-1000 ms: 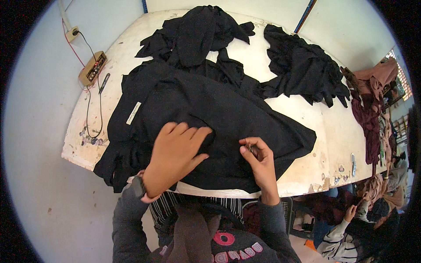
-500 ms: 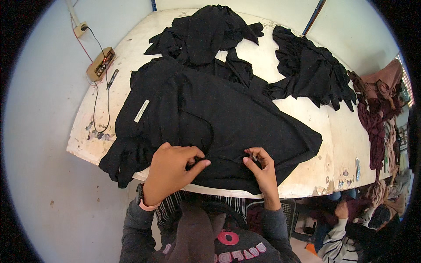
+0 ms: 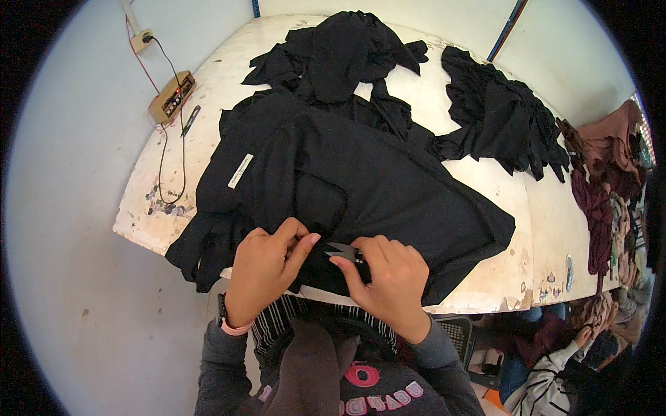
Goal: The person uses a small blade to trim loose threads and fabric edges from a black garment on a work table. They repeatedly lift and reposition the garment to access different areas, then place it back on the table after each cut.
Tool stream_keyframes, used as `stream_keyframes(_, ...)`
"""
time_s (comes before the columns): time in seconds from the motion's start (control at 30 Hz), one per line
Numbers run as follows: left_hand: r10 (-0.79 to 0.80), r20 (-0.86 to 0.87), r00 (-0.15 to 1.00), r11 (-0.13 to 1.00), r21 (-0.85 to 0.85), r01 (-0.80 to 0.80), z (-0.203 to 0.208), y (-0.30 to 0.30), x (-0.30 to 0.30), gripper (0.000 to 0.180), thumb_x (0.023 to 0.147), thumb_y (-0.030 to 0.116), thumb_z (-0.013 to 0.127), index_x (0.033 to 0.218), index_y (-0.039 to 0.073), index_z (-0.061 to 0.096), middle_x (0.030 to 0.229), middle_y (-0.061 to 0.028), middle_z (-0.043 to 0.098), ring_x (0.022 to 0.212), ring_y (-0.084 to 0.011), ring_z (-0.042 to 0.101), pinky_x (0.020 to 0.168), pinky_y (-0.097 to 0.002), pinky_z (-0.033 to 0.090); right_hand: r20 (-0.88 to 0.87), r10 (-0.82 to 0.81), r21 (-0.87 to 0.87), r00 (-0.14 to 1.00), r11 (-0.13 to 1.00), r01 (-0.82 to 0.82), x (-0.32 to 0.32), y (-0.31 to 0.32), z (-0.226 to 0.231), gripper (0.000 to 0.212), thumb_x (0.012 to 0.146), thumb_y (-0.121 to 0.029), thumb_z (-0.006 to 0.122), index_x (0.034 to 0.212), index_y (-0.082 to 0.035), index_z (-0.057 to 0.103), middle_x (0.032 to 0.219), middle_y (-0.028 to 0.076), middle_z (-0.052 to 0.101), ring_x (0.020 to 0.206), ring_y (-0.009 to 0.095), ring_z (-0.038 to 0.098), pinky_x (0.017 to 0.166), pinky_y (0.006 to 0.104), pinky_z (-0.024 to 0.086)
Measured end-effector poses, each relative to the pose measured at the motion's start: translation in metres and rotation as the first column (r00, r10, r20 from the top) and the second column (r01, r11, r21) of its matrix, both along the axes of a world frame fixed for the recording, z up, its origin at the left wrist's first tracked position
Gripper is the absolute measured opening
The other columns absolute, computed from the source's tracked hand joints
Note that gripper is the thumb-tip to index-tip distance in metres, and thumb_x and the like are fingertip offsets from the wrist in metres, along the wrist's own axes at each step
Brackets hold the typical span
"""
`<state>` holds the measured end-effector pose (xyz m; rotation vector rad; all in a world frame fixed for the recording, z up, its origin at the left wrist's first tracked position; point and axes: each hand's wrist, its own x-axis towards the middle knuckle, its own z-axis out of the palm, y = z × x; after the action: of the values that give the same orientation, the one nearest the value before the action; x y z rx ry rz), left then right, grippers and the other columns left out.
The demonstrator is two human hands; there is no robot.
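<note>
A black garment lies spread over the near part of the table, with a pale label on its left side. At its near edge my left hand pinches the black cloth between thumb and fingertips. Close by on the right, my right hand is closed around small thread snips. Their pointed metal blades are apart and face the left hand's fingertips. The snips' handle is mostly hidden in my fingers, and any thread there is too fine to see.
More black garments are heaped behind, and another black pile lies at the back right. A wooden-cased electrical box with a cable and a cutter sit at left. Maroon cloth hangs at right, where another person sits.
My right hand has moved left toward my left hand, and the snips' blades now show in it. My left hand stays closed at the cloth's edge.
</note>
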<state>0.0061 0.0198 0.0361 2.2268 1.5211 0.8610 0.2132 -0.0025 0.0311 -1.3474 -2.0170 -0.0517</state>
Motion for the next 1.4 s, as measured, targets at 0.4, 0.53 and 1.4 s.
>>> stream_keyframes(0.4, -0.004, 0.041, 0.999, 0.995, 0.096, 0.000, -0.003, -0.002, 0.001, 0.018, 0.101, 0.024, 0.065, 0.095, 0.007, 0.063, 0.061, -0.0044, 0.065, 0.050, -0.0224, 0.060, 0.059, -0.0348, 0.044, -0.078, 0.069, -0.013, 0.995, 0.997, -0.071, -0.005, 0.009, -0.011, 0.024, 0.080, -0.030, 0.083, 0.089, -0.012, 0.070, 0.075, 0.001, 0.063, 0.063, 0.020, 0.060, 0.058, 0.0325, 0.041)
stream_keyframes(0.53, 0.100, 0.600, 0.794, 0.964, -0.255, 0.071, -0.010, -0.005, 0.001, 0.027, 0.097, 0.027, 0.070, 0.110, 0.005, 0.061, 0.094, -0.0141, 0.075, 0.079, -0.0257, 0.073, 0.082, -0.0358, 0.054, -0.299, 0.164, -0.168, 0.940, 0.961, -0.221, 0.011, 0.023, -0.005, 0.021, 0.079, -0.023, 0.080, 0.096, -0.014, 0.073, 0.080, 0.002, 0.069, 0.071, 0.022, 0.069, 0.064, 0.0335, 0.049)
stream_keyframes(1.4, -0.485, 0.036, 0.874, 0.874, 0.036, 0.484, 0.004, 0.008, 0.055, 0.087, 0.078, 0.058, 0.079, 0.140, 0.002, 0.053, 0.139, -0.0216, 0.053, 0.124, -0.0384, 0.057, 0.108, -0.0480, 0.043, -0.645, -0.224, 0.687, 0.731, 0.247, 0.683, 0.405, -0.046, 0.158, 0.019, 0.092, -0.009, 0.076, 0.104, 0.006, 0.075, 0.100, 0.013, 0.077, 0.081, 0.018, 0.071, 0.079, 0.0325, 0.059)
